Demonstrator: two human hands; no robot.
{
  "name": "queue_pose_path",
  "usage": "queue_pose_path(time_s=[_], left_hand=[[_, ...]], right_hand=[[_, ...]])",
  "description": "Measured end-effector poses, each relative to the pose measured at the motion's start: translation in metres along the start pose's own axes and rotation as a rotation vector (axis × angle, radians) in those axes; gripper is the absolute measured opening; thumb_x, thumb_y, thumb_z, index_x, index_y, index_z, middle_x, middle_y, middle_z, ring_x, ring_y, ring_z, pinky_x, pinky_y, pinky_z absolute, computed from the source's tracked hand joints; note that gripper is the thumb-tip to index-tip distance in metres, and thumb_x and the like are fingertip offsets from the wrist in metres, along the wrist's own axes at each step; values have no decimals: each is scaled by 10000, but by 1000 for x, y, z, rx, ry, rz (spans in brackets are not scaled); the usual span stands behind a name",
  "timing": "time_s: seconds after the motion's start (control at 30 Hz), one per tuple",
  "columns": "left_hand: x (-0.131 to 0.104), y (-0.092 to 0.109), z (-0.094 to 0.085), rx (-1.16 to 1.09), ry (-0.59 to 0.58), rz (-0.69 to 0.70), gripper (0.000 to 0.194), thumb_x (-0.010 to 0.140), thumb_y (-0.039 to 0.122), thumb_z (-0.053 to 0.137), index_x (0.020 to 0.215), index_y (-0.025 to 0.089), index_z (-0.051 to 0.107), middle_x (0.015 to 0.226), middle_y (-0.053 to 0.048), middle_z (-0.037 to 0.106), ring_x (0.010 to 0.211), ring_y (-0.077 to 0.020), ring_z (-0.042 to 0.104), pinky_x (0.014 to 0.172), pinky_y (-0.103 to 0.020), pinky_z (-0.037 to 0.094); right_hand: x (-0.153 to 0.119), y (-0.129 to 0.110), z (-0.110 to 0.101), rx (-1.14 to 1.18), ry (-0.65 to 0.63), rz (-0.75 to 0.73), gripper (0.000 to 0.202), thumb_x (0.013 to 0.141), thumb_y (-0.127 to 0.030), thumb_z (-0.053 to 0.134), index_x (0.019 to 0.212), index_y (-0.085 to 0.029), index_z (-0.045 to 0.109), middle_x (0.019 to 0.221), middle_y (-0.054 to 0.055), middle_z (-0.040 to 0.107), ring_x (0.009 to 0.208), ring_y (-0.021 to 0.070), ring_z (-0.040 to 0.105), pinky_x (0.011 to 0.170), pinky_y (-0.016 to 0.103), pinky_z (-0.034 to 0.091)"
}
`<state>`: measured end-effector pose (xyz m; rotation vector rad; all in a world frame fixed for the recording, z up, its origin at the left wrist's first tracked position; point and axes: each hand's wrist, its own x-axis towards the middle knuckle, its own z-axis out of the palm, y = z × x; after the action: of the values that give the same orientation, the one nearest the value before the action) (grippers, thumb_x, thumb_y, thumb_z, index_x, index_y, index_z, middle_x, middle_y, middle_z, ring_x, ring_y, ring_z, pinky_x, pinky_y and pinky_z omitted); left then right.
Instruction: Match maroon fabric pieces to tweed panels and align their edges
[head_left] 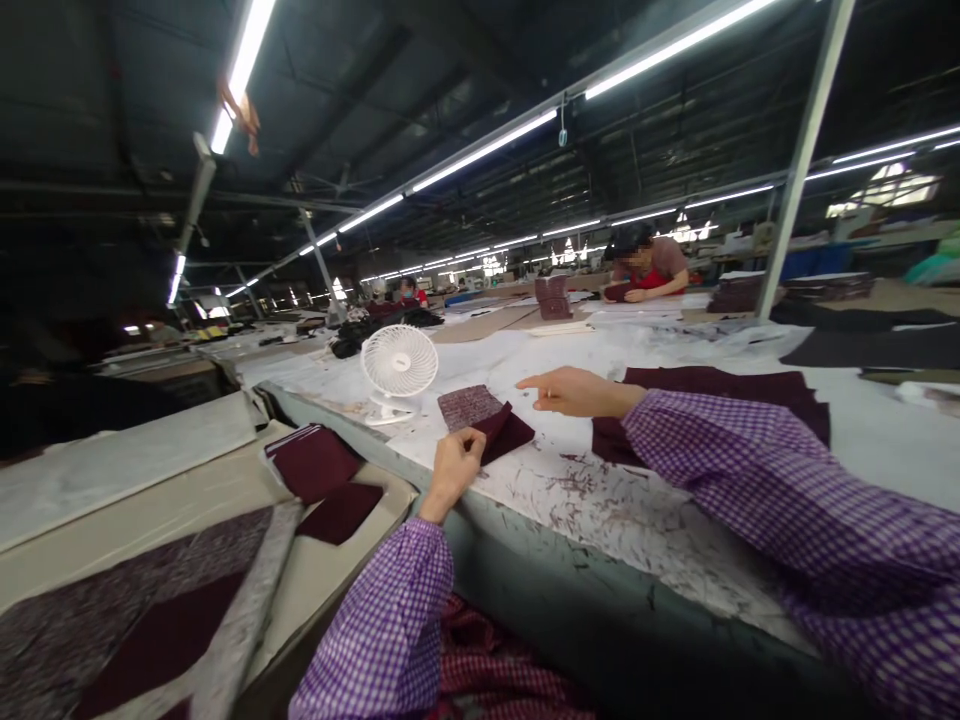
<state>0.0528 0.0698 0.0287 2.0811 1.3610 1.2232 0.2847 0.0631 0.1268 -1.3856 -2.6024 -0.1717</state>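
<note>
My left hand [459, 462] pinches the near corner of a dark maroon fabric piece [517, 432], which lies partly folded back on the white-covered table. Under and behind it shows a speckled maroon-and-white piece [469, 405]. To the right, my right hand [576, 392] hovers above the table, apart from that fabric. Its forefinger points left and the other fingers are bent; I see nothing held in it. Larger dark maroon fabric [720, 385] lies beyond and below my right forearm, partly covered by the purple checked sleeve.
A white fan [399, 362] stands left of the fabric. Maroon pieces [315, 462] lie on the beige surface at left. Dark thread scraps [577, 480] litter the table's near part. Across the table a person [652, 268] bends over maroon fabric near a stack [553, 297]. A metal post [806, 160] rises at right.
</note>
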Motion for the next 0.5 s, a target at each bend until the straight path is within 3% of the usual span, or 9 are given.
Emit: queue_pose_path(time_s=[0.2, 0.3, 0.4, 0.5], left_hand=[[-2, 5, 2, -8, -34, 4, 202, 806, 264, 479, 723, 163, 633, 668, -4, 634, 623, -129, 555, 585, -222, 392], [1, 12, 4, -19, -24, 33, 209, 766, 384, 586, 808, 182, 623, 722, 0, 632, 652, -133, 544, 597, -227, 375], [9, 13, 5, -66, 47, -40, 186, 724, 353, 644, 682, 176, 603, 604, 13, 571, 587, -129, 489, 585, -240, 324], [16, 7, 6, -148, 118, -124, 339, 794, 307, 552, 489, 171, 495, 450, 33, 426, 503, -113, 406, 554, -246, 279]], right_hand=[[33, -22, 19, -134, -63, -34, 335, 828, -249, 539, 1142, -291, 648, 1020, 52, 678, 935, 222, 616, 736, 289, 436], [41, -27, 23, -92, 18, -76, 253, 846, -243, 493, 963, -257, 716, 995, 40, 690, 932, 218, 621, 765, 292, 440], [48, -31, 27, 105, 114, -106, 298, 882, -219, 436, 1060, -214, 675, 996, 30, 693, 865, 152, 642, 786, 240, 445], [52, -28, 34, 183, 187, 28, 409, 937, -160, 269, 1196, -154, 586, 1035, 50, 684, 812, 94, 651, 758, 187, 446]])
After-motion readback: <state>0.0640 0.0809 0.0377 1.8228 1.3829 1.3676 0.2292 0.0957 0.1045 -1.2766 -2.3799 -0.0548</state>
